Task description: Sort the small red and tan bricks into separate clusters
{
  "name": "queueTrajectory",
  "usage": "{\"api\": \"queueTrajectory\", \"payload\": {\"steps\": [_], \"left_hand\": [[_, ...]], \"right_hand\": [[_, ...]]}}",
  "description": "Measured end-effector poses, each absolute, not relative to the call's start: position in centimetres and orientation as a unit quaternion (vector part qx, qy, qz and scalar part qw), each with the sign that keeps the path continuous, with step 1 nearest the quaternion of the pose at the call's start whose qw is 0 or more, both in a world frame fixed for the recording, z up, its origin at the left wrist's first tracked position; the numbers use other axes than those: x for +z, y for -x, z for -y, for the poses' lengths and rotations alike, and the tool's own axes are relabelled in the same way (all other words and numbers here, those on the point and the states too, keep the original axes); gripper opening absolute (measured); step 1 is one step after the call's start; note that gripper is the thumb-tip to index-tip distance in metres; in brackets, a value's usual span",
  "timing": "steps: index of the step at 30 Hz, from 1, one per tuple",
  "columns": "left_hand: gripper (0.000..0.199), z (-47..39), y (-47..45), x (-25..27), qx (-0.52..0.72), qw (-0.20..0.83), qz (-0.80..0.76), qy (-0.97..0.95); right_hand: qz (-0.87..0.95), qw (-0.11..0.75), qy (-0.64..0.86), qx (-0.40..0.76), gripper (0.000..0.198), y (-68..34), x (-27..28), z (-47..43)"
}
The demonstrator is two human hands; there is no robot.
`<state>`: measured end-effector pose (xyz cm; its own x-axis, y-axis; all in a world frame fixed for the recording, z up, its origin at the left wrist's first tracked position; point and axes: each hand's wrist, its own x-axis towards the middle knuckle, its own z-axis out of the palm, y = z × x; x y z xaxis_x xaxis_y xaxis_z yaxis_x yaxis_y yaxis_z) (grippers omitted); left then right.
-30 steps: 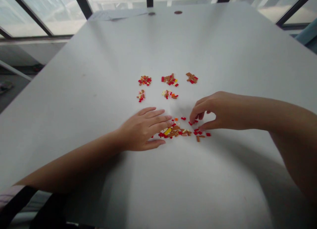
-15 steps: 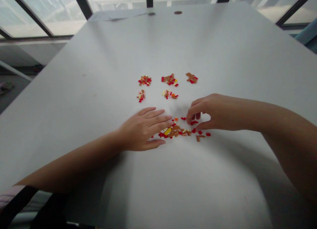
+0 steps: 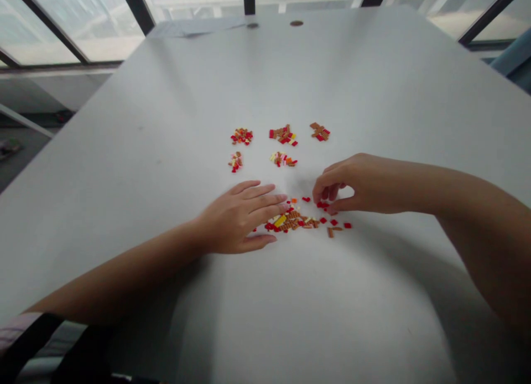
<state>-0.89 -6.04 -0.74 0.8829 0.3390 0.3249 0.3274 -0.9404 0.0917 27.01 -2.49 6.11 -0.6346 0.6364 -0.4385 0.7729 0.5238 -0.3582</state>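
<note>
"Head view: where is the left hand?"

"Just left of the frame's centre, palm down, its fingers spread wide, tips over the left edge of the loose pile of small pieces. I can't tell if anything lies under it."

"And the right hand?"

"Right of centre, curled, thumb and forefinger slightly parted beside some red pieces. Whether it grips one, I can't tell."

"The pile itself?"

"Mid-frame on the white tabletop, mostly brown and red, with a yellow piece towards its left."

"Anything above?"

"Five small clusters: three in a row, two below."
</note>
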Motion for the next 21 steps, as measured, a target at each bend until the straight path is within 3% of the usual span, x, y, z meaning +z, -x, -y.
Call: {"api": "queueTrajectory", "payload": {"steps": [21], "left_hand": [[0.046, 6.01, 0.71, -0.44, 0.169, 0.011, -0.169, -0.971]], "right_hand": [[-0.878, 0.111, -0.395, -0.248, 0.024, -26.69, 5.92, 2.49]]}}
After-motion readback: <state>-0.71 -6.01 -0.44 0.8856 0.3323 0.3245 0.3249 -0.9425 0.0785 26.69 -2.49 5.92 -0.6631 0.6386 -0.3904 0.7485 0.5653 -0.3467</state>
